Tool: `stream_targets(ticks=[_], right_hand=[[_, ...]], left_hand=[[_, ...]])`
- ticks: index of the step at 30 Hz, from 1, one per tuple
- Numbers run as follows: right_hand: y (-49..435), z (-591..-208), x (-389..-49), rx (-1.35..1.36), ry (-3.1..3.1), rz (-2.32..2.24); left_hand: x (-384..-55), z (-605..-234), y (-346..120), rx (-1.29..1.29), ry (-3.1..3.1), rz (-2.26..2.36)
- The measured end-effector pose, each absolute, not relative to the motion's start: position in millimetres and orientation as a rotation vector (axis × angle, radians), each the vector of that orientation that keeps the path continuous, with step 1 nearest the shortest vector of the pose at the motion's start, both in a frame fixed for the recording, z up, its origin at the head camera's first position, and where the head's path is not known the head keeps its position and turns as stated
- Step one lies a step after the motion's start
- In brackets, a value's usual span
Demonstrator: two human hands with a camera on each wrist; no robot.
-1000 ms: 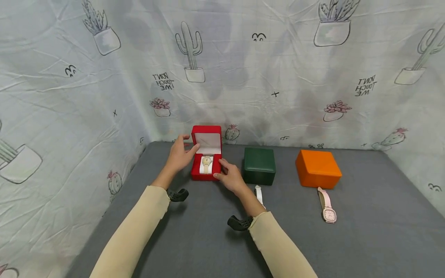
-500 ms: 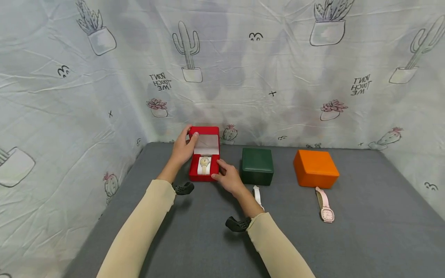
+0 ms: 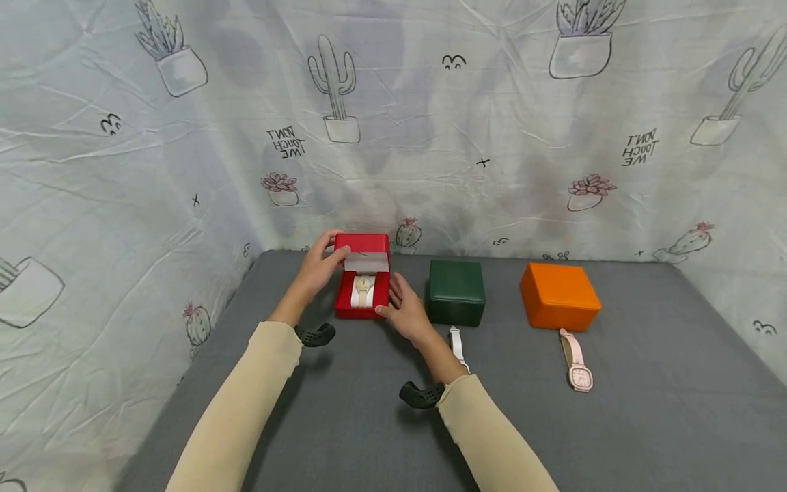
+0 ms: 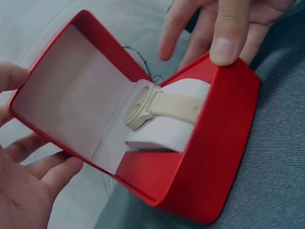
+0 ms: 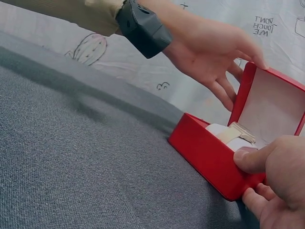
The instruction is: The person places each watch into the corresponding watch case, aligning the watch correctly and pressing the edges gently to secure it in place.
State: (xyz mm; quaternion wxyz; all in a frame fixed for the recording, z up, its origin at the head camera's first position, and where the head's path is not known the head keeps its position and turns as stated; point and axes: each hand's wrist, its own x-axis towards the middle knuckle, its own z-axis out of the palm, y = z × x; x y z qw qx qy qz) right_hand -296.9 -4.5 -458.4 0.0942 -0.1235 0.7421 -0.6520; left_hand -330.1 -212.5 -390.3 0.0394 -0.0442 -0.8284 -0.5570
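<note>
A red watch box (image 3: 346, 298) stands with its lid (image 3: 363, 242) raised and leaning forward. Inside it, a cream-strapped watch (image 4: 176, 105) is wrapped round a white cushion (image 4: 164, 138). My left hand (image 3: 315, 272) grips the lid's left edge, thumb at the front rim and the other fingers behind, as the left wrist view shows. At the right side of the base, my right hand (image 3: 407, 311) holds the box by a front corner. Its thumb (image 5: 252, 160) presses the upper edge while other fingers lie lower on the side.
Right of the red box stands a closed green box (image 3: 456, 292), with a white watch strap (image 3: 456, 343) before it, partly hidden by my right forearm. Further right are a closed orange box (image 3: 561, 297) and a pink watch (image 3: 578, 369). A cactus-print curtain (image 3: 430, 137) hangs behind the grey table (image 3: 356, 410).
The left hand has moved from beside the lid to gripping it, and the lid has tilted forward and down. The right hand stays at the base, its fingers shifting slightly.
</note>
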Motion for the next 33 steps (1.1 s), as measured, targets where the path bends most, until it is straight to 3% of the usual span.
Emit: stream_targets(ticks=[8, 18, 26, 33], right_hand=[[-3, -458, -296, -0.358, 2.22, -1.898], [-5, -457, -297, -0.372, 2.236, -1.87], [-4, -445, -291, -0.346, 2.234, -1.867], [-6, -460, -297, -0.341, 2.219, -1.893]], left_hand=[[-308, -374, -219, -0.295, -2.581, -1.712], [-319, -399, -242, -0.443, -2.606, -1.715], [-308, -412, -244, -0.553, -2.596, -1.66], [-301, -423, -242, -0.529, -2.593, -1.656]])
